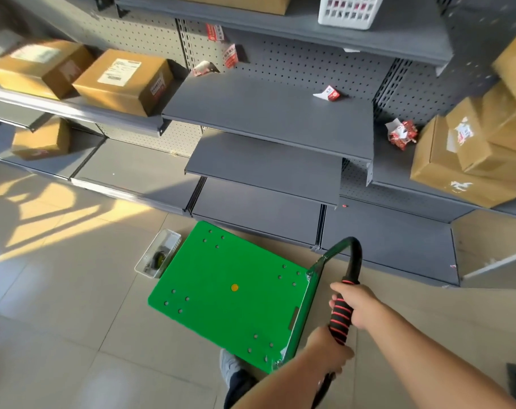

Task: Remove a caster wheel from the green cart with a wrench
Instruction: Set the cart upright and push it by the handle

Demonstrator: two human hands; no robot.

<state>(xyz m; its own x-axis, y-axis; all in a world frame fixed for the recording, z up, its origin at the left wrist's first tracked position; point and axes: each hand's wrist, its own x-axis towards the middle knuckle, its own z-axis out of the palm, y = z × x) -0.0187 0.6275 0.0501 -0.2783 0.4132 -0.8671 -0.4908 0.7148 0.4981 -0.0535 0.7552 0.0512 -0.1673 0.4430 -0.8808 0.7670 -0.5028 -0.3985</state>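
The green cart (227,293) stands upright on the tiled floor in front of the shelves, its flat deck facing up with bolt heads near each corner. Its casters are hidden under the deck. Both my hands grip the black and red foam handle (341,315) at the cart's near right end. My right hand (355,304) holds the upper part of the grip. Lower down, my left hand (329,349) wraps the near part. No wrench shows in either hand.
A clear plastic tray (158,253) with a dark caster-like part lies on the floor by the cart's far left corner. Grey metal shelves (268,113) with cardboard boxes (121,81) fill the background. My shoe (228,364) is at the cart's near edge.
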